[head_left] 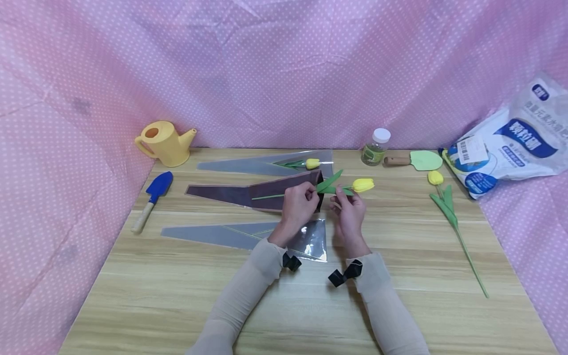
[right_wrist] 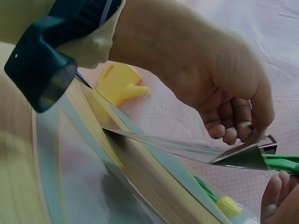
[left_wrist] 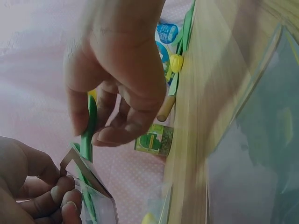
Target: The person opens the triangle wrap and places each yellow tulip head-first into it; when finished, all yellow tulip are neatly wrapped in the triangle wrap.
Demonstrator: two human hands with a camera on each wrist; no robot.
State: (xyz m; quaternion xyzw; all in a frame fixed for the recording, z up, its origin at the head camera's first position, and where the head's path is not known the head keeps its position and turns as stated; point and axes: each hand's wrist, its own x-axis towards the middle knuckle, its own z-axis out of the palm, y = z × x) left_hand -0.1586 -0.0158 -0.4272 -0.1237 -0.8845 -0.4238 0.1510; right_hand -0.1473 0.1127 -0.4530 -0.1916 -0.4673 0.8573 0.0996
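Note:
My left hand (head_left: 298,204) pinches the open wide end of a dark flower sleeve (head_left: 217,194); the left wrist view shows its fingertips at the folded edge (left_wrist: 70,163). Between the thumb and fingers of my right hand (head_left: 350,214) is a yellow artificial tulip (head_left: 363,185), held by its green leaves just below the bloom. Its thin stem (head_left: 268,197) lies along the inside of the sleeve, while the bloom sticks out to the right. In the right wrist view the sleeve (right_wrist: 187,149) slants above the table, with green leaves (right_wrist: 282,163) at its mouth.
Behind lies a clear sleeve (head_left: 239,166) with a yellow tulip (head_left: 312,163) inside; in front, another sleeve (head_left: 199,232). A watering can (head_left: 166,143) and blue trowel (head_left: 159,187) are left. Rightward are a jar (head_left: 374,148), green trowel (head_left: 425,160), loose tulip (head_left: 449,212) and white bag (head_left: 514,143).

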